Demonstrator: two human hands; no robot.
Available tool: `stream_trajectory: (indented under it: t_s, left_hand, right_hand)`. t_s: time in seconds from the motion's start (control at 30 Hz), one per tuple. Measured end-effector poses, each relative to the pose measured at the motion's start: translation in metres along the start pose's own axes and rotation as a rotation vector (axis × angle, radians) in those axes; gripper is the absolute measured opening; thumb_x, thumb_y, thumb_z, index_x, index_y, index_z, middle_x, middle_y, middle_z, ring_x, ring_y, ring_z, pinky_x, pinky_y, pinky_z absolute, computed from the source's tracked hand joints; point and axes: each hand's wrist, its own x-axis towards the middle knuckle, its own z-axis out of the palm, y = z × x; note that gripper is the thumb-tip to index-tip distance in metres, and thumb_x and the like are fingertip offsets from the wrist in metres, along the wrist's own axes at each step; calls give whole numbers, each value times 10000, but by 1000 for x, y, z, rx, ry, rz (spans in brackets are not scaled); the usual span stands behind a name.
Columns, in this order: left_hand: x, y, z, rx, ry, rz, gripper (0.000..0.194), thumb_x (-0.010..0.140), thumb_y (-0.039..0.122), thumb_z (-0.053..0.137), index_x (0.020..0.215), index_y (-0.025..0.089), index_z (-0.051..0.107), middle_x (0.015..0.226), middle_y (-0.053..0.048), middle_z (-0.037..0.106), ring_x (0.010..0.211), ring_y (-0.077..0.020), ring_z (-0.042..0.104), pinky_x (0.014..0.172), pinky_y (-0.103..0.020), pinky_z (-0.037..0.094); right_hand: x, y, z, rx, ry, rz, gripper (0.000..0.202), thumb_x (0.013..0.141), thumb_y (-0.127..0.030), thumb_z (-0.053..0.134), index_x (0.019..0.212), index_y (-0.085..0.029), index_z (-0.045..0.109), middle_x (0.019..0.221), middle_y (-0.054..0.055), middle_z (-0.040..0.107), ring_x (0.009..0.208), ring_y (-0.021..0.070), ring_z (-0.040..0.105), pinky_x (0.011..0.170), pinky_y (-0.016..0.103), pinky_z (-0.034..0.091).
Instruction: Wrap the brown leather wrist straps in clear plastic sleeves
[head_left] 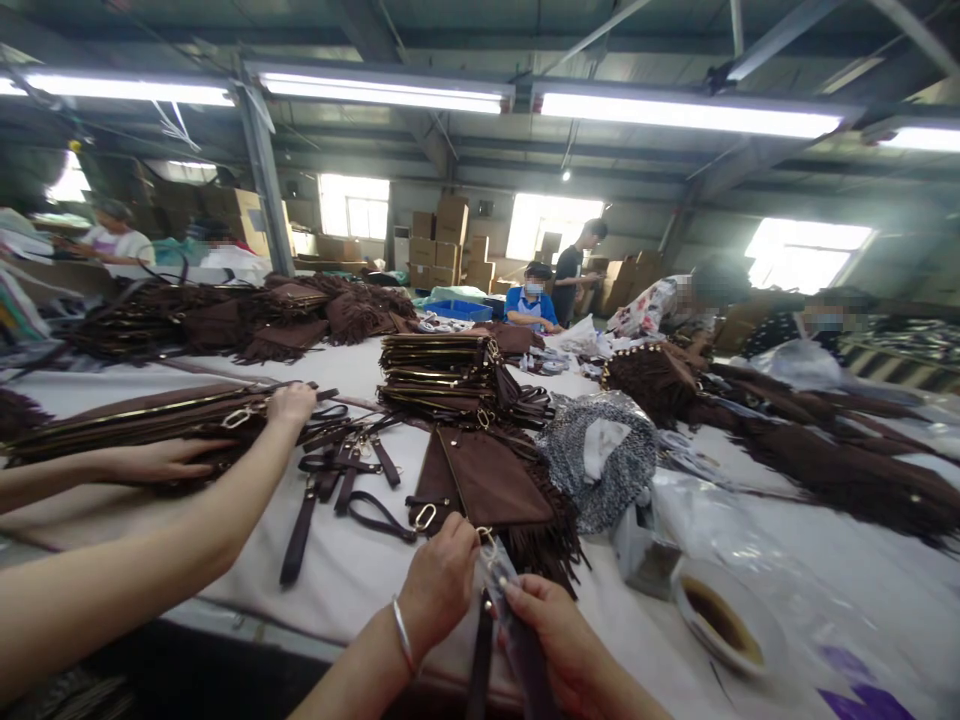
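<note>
My left hand (441, 580), with a silver bangle at its wrist, is closed in a pinch by a gold clasp (486, 537) at the front edge of a brown fringed bag (495, 475); its fingertips are partly hidden. My right hand (559, 630) is closed on a dark brown strap (526, 655), whose upper end has a clear plastic cover reaching the clasp. Another dark strap (481, 645) hangs beside it, past the table edge. A gold oval clip (425, 517) lies just left of the bag.
A co-worker's two hands (292, 405) work at a row of bags (150, 415) on the left. Loose wrist straps (352, 465) lie between us. Behind stands a bag stack (439, 370). To the right are a speckled cloth bundle (600, 455) and a tape roll (724, 615).
</note>
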Motion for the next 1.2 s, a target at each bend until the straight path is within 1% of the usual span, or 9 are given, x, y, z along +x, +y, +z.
stream_trajectory:
  t_s: [0.2,0.33,0.4,0.5,0.6,0.73,0.9,1.07,1.2]
  left_hand:
    - [-4,0,2,26,58,-53,217,928,140,301,875,211,499,927,-66,542,832,-196,572,759,-318,482]
    - [2,-1,5,63,38,4,251,883,73,323,1031,183,492,1180,-134,541,906,-203,612,782,-332,498]
    - [6,0,5,65,-3,37,327,848,37,343,1115,175,473,1223,-145,542,945,-208,623,794,-331,498]
    - [9,4,3,89,-83,13,300,817,26,369,1033,181,507,1026,-112,612,870,-216,637,734,-322,488]
    - [11,7,4,60,-91,-36,204,834,58,374,908,189,511,913,-100,623,798,-213,633,692,-314,462]
    - [17,4,10,-53,-28,-103,170,903,140,344,809,211,467,778,-69,623,705,-184,613,637,-283,413]
    - [25,0,14,-53,35,-134,156,911,159,357,817,220,465,704,-36,612,665,-180,601,598,-276,364]
    - [21,-4,17,11,129,-186,209,927,172,324,803,221,485,782,-67,628,741,-201,610,656,-298,376]
    - [18,-11,12,12,217,-270,211,927,186,321,818,219,498,769,-63,621,738,-202,611,659,-296,392]
  right_hand:
    - [0,5,0,-53,-16,-9,448,639,-533,782,749,-133,614,533,-4,595,417,93,496,414,203,339]
    - [0,8,-1,-48,0,-3,445,635,-527,786,726,-133,603,540,-14,584,402,74,466,419,203,348]
    - [-1,8,-2,-26,-3,-3,425,656,-516,775,727,-135,599,536,-18,581,402,74,467,420,201,347]
    - [-3,9,-3,-2,-20,-13,402,684,-507,754,730,-140,597,511,-19,572,398,85,476,401,196,321]
    - [-7,8,-2,14,-12,-13,395,683,-499,757,741,-142,600,512,-17,579,404,90,488,396,192,320]
    - [-10,5,2,39,-10,0,430,665,-530,763,748,-138,608,532,-9,591,410,85,488,398,188,328]
    - [-9,2,10,66,29,66,480,638,-605,736,708,-155,584,515,-10,572,394,102,489,370,202,335]
    - [-11,6,15,100,0,130,436,595,-539,774,663,-156,576,530,1,585,408,103,493,410,225,380]
    - [-14,9,17,123,-16,155,372,603,-464,780,649,-163,566,539,14,610,414,114,511,424,235,395]
